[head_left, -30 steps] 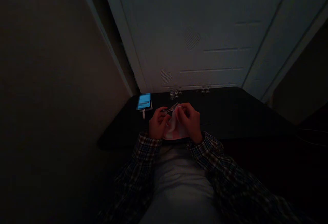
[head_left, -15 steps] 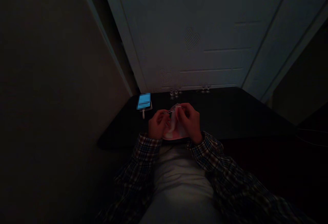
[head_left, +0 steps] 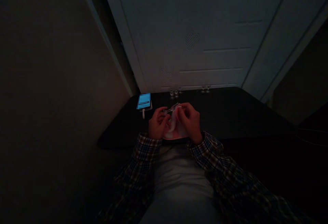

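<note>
The room is very dark. My left hand (head_left: 158,124) and my right hand (head_left: 190,121) are together over the near edge of a dark table (head_left: 230,114). Both have fingers curled in a pinch on a small pale, partly clear bag or pouch (head_left: 174,123) with a pinkish lower part. Its top edge is held between the fingertips of both hands. What the pouch contains cannot be made out. Plaid sleeves cover both forearms.
A lit phone with a bright blue screen (head_left: 144,101) lies on the table's far left corner with a small white piece below it. Several small clear glass items (head_left: 175,92) stand along the table's back edge against a white panelled door (head_left: 205,39). A wall runs along the left.
Almost nothing differs; the fingers shift slightly on the top edge of the pouch while both hands stay in place.
</note>
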A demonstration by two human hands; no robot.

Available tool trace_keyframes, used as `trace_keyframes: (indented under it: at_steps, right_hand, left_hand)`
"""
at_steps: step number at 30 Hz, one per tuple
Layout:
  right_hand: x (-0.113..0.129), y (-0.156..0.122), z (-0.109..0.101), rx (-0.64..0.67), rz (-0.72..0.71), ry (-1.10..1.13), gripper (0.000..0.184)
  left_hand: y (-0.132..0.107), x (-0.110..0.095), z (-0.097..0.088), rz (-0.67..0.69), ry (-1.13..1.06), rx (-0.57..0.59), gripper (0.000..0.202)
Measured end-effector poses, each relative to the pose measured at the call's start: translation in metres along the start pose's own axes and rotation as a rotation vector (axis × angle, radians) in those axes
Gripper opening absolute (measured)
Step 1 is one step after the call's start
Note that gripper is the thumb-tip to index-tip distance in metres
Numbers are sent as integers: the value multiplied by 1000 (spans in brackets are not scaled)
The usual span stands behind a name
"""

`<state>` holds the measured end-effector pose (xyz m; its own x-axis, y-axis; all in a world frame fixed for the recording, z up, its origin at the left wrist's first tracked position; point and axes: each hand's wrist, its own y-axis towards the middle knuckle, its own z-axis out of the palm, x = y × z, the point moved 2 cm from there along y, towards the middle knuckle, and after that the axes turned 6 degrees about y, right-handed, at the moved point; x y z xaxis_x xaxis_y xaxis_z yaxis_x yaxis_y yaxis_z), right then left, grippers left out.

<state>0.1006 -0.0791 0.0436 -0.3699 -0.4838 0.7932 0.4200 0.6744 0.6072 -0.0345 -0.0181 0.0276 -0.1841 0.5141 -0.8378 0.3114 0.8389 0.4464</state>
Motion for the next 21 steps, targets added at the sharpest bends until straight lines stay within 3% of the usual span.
trace_keyframes:
  at_steps: [9, 16, 21]
  right_hand:
    - [0, 0, 0, -1, 7, 6, 20]
    - [2, 0, -1, -3, 10, 9, 20]
    - [3, 1, -1, -24, 17, 0, 20]
  left_hand:
    - [0, 1, 0, -3, -6, -6, 28]
    - [1, 2, 0, 20, -25, -27, 48]
    - [-1, -2, -1, 26, -1, -17, 42]
